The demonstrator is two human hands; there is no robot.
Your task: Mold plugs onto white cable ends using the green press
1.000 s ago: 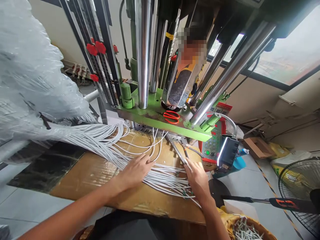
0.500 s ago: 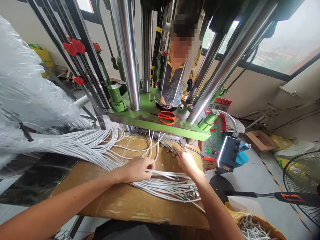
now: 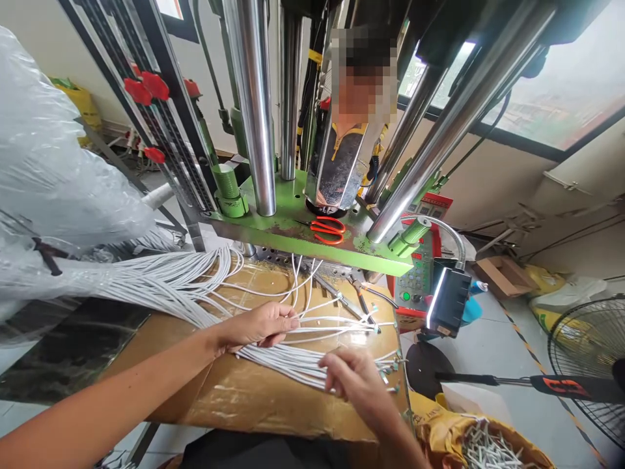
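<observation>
A table (image 3: 234, 404) covered in brown cardboard, seen from above. A thick bundle of white cables (image 3: 185, 290) runs from a plastic bag (image 3: 58, 176) at nine o'clock across the middle toward five o'clock. The left hand (image 3: 261, 326), at centre, pinches a few cables between thumb and fingers, and their loose ends fan out toward three o'clock. The right hand (image 3: 354, 381), at five o'clock, rests with fingers curled onto the bundle's ends; whether it clasps them cannot be told. At twelve o'clock, orange scissors (image 3: 327, 229) lie on a green machine plate (image 3: 288, 228), with another person (image 3: 342, 156) behind it
</observation>
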